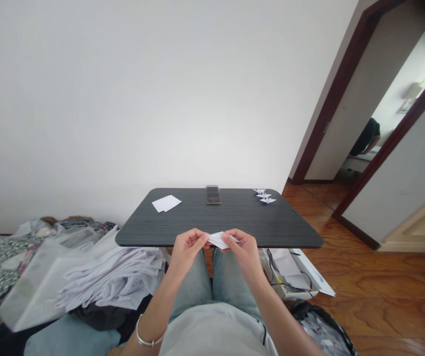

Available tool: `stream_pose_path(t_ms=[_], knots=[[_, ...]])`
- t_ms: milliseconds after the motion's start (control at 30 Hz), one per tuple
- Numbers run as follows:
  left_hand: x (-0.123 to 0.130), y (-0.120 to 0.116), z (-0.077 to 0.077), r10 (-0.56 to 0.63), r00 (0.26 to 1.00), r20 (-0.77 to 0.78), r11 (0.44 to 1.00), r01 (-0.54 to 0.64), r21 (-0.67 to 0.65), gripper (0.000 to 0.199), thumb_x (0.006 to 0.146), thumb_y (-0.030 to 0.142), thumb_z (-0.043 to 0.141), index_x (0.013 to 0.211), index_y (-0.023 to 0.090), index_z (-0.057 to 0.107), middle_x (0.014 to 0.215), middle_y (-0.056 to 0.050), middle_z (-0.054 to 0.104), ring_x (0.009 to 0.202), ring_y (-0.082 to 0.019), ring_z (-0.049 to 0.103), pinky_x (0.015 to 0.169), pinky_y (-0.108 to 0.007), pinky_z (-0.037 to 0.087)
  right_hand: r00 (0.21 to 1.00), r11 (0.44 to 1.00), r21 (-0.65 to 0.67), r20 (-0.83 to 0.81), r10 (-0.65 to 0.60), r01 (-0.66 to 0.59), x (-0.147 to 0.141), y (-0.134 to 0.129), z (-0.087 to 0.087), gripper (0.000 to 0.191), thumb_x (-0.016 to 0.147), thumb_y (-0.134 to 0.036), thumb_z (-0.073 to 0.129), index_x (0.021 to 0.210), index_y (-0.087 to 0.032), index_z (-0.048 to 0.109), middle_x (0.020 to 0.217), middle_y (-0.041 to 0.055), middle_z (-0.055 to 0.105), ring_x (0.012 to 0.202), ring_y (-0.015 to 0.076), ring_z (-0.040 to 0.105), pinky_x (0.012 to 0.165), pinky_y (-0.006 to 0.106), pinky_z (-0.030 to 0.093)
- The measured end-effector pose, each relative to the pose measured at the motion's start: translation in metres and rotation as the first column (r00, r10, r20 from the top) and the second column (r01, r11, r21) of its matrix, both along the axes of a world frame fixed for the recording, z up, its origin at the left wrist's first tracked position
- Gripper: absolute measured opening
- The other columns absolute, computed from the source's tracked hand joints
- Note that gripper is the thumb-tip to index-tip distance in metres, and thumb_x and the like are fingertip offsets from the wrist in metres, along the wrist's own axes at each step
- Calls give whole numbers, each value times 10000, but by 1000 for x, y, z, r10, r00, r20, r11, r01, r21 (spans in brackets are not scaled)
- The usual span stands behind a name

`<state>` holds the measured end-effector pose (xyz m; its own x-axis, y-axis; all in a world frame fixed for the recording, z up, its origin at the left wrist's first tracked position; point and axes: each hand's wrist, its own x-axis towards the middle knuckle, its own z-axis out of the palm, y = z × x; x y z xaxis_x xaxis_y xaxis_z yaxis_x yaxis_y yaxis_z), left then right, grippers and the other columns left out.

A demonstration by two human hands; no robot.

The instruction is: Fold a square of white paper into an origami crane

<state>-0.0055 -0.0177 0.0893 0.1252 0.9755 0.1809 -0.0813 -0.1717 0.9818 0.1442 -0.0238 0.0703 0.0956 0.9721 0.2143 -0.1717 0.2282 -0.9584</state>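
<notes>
A small piece of folded white paper (218, 240) is held up between my two hands, just over the near edge of the dark table. My left hand (190, 247) pinches its left tip between thumb and fingers. On the other side, my right hand (242, 248) grips the right part in the same way, covering some of the folds. Flat sheets of white paper (166, 203) lie at the table's left. Several folded paper cranes (264, 196) stand in a row at its far right corner.
A phone (213, 195) sits at the far middle of the table (234, 217). Heaped clothes (112, 277) lie on the left. To the right are a box with cables (290, 274) and a bag of paper scraps (321, 326). Through the doorway, part of a person (367, 136) shows.
</notes>
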Motion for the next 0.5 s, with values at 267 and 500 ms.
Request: stream_pose_path(t_ms=[267,500], knots=[[-3,2,-2,-26,999,-32,1000,26,-8,248,695,361,650,708,114,648,659,-45,671,625,-148,612,641,-265,499,1000,1000,-12,5,2,-2,0,0,0,242,657,-397,679,650,-157,652,590,25,637,534,158,562,487,257,484],[-7,2,-1,-76,997,-7,996,76,-42,282,729,383,611,788,113,663,712,-67,688,652,-162,631,669,-281,511,1000,1000,4,13,-11,11,1,2,-3,224,679,-382,663,670,-158,650,593,23,634,538,157,562,490,251,475]])
